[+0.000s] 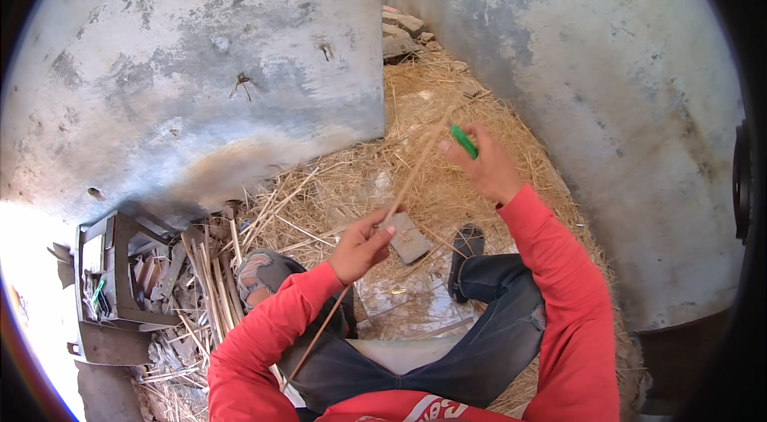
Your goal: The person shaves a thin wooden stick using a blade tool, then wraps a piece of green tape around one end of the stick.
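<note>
Diagonally, a thin strip (411,176) ran from seven to one o'clock, pinched between thumb and fingers of the left hand (361,248); the right hand (489,169) clutched a green tool (463,142).

The left hand (363,246) grips a stick (408,186) above the straw-strewn floor (435,294); the right hand (487,165) holds a green tool (464,142), seemingly a knife, near its far end. A block (412,245) lies mid-floor, a frame (114,270) by the left edge.

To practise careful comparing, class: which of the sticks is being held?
The long, thin stick running through the left hand; the other sticks, many piled at lower left, are in no hand.
</note>
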Motion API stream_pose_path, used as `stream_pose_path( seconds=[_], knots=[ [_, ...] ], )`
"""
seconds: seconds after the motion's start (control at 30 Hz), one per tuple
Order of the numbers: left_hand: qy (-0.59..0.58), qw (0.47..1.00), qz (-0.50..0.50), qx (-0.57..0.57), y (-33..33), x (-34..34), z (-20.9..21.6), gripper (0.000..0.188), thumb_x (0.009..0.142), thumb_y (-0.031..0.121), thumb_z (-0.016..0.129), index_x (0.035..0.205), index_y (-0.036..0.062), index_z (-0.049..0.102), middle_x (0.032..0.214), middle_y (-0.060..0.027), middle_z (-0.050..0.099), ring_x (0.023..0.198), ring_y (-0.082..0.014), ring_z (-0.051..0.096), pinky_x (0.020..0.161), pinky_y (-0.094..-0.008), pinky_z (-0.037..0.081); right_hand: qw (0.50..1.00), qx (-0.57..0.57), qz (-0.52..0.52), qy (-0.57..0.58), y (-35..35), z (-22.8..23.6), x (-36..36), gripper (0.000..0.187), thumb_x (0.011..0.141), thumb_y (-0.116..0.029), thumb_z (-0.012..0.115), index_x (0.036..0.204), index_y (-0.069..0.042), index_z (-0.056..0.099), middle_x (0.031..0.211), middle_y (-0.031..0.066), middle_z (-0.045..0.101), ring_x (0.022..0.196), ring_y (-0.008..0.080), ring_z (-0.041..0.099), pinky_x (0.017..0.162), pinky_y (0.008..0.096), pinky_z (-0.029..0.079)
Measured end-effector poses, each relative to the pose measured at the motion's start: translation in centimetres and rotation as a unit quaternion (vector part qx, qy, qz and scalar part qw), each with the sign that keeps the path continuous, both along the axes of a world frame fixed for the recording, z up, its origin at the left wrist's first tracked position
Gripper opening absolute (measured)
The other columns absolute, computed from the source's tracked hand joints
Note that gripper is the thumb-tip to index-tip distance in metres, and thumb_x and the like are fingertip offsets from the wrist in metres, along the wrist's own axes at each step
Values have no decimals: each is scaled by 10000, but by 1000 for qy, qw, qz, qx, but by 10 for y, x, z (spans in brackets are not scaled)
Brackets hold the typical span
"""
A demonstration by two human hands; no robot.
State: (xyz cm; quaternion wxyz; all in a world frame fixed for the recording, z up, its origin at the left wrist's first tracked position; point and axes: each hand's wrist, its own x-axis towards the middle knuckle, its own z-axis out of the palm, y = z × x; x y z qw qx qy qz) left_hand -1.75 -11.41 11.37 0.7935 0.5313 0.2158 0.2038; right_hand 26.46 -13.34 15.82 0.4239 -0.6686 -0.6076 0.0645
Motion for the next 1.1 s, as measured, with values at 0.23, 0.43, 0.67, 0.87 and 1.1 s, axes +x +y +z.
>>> stream_pose_path(
  seconds=[0.23,0.43,0.67,0.87,1.1],
  knots=[
    [4,998,62,21,9,2,-10,448,1034,124,528,1460,25,430,624,79,363,485,-20,333,452,-218,259,966,-216,121,-79,-35,18,-72,522,1000,-505,456,950,-32,670,773,249,664,744,447,653,678,516,505],
    [12,995,94,10,11,-1,-17,475,1019,89,544,1465,-4,411,623,76,381,484,-20,330,445,-231,258,954,-239,135,-117,-23,1,-86,540,996,-533,454,956,-47,686,694,232,643,670,450,636,622,533,495],
    [81,991,53,88,13,-21,-14,447,1012,109,545,1445,24,470,629,84,386,514,-24,352,471,-226,292,979,-183,-18,-88,14,-7,-43,581,1007,-531,431,1060,-15,693,788,263,659,765,438,648,720,504,493],
    [67,993,-13,96,-7,-47,4,458,1010,83,515,1461,38,444,600,90,305,488,-16,295,457,-225,224,969,-163,-181,-46,-1,-9,76,597,1026,-501,427,1023,42,675,731,232,612,715,381,620,670,459,462],
    [29,999,22,18,3,-45,3,469,1019,101,498,1478,41,424,595,90,293,476,-25,268,462,-225,213,991,-124,-49,-3,-20,33,-18,592,1011,-530,443,1086,13,666,636,187,549,602,318,559,615,431,436]
  ],
)
